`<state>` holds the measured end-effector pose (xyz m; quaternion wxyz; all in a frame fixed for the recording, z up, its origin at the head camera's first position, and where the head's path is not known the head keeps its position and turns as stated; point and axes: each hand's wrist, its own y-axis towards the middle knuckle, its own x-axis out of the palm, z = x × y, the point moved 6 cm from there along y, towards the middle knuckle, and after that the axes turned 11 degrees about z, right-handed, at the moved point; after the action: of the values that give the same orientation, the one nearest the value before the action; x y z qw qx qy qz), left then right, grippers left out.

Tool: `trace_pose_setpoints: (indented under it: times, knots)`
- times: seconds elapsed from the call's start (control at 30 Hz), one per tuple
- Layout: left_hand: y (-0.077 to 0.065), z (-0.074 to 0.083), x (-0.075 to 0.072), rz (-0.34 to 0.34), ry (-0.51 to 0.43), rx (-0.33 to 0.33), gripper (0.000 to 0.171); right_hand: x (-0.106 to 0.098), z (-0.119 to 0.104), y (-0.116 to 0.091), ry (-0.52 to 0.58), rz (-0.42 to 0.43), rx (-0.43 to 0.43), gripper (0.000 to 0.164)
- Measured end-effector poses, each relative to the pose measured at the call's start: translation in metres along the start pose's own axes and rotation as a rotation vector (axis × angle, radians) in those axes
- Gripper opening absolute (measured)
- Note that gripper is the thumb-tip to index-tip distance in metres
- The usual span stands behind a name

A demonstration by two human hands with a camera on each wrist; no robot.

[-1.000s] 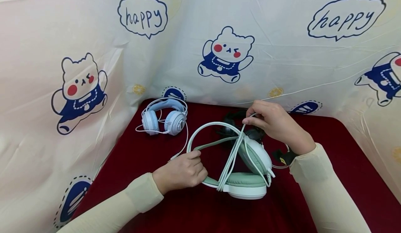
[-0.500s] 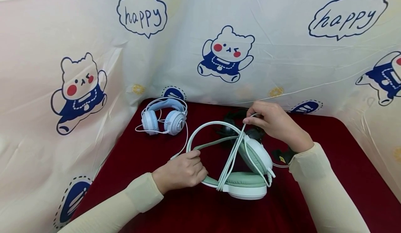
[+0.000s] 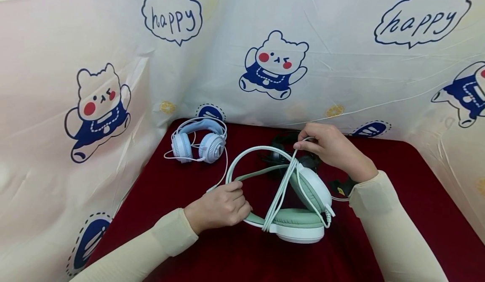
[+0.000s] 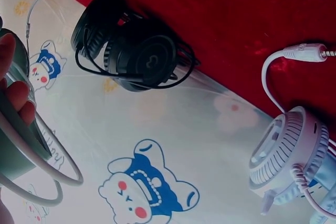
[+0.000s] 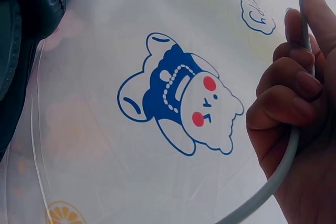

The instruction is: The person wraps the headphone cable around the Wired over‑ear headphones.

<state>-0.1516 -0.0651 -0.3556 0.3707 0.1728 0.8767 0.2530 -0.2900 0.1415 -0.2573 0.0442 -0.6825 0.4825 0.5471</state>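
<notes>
My left hand [image 3: 223, 206] grips the headband of white-and-green headphones [image 3: 299, 233], held tilted with the ear cups to the right. Several turns of a white cable [image 3: 279, 195] wrap around the headphones between headband and ear cups. My right hand [image 3: 331, 149] pinches this cable above the upper ear cup, between thumb and forefinger, drawing it straight. In the right wrist view, the cable [image 5: 302, 9] runs through the curled fingers [image 5: 283, 106]. The left wrist view shows only the fingertips [image 4: 18, 95] of my left hand on the green headband padding.
Light-blue headphones [image 3: 212, 147] stand at the back left of the dark red cloth [image 3: 174, 252], their cable trailing forward. Black headphones [image 4: 142, 59] lie at the back, partly hidden in the head view by the held pair. A printed white curtain [image 3: 212, 71] encloses the area.
The ear cups of the white-and-green headphones have shifted very slightly to the right. Both hands keep their holds almost still.
</notes>
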Motion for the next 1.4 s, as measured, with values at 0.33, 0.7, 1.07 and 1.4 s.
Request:
trace_pose_setpoints:
  times: [0.33, 0.7, 1.07, 1.4]
  knots:
    - [0.001, -0.001, -0.003, -0.024, -0.009, -0.034, 0.027, 0.002, 0.006, 0.0, -0.011, -0.039, 0.063, 0.01]
    - [0.0, 0.002, -0.004, 0.045, 0.001, -0.014, 0.027, 0.002, 0.014, -0.002, 0.007, -0.059, 0.079, 0.014]
    - [0.005, 0.002, -0.012, 0.11, -0.013, -0.028, 0.028, 0.009, 0.024, -0.004, 0.03, -0.031, 0.09, 0.013]
    - [0.007, -0.003, -0.015, 0.207, 0.001, -0.068, 0.031, 0.018, 0.035, -0.006, 0.095, 0.032, 0.014, 0.015]
